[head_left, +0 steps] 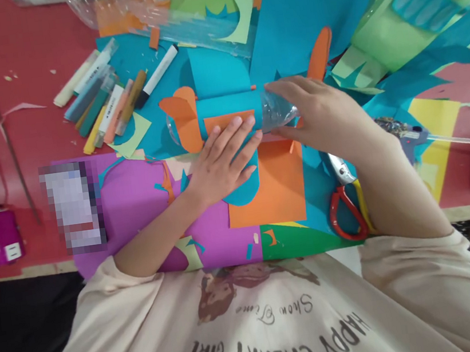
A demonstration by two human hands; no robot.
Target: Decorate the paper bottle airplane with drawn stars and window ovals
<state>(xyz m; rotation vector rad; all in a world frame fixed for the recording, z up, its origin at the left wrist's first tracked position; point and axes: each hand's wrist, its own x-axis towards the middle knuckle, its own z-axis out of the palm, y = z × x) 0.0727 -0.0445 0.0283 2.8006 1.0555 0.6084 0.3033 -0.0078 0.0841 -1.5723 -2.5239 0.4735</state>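
Note:
A clear plastic bottle (276, 110) lies on its side, wrapped in blue paper (228, 103). Rounded orange paper pieces (186, 119) stand at its left end. My left hand (228, 162) lies flat with fingers outstretched, its fingertips on an orange paper strip (227, 120) against the wrap. Thumb and fingers of my right hand (324, 109) close around the bottle's bare right end, hiding the tip. Beneath the bottle are an orange sheet (282, 187) and a blue rounded flap (245, 189). Scissors (347, 213) with red and yellow handles lie beside my right forearm, partly covered.
Several markers (109, 109) are bunched at the left, above a phone (75, 208) on purple paper (134, 198). A glue gun (406, 133) with a clear stick is right of my right wrist. Blue sheets (297, 23) and a green paper-covered piece (400, 21) fill the back.

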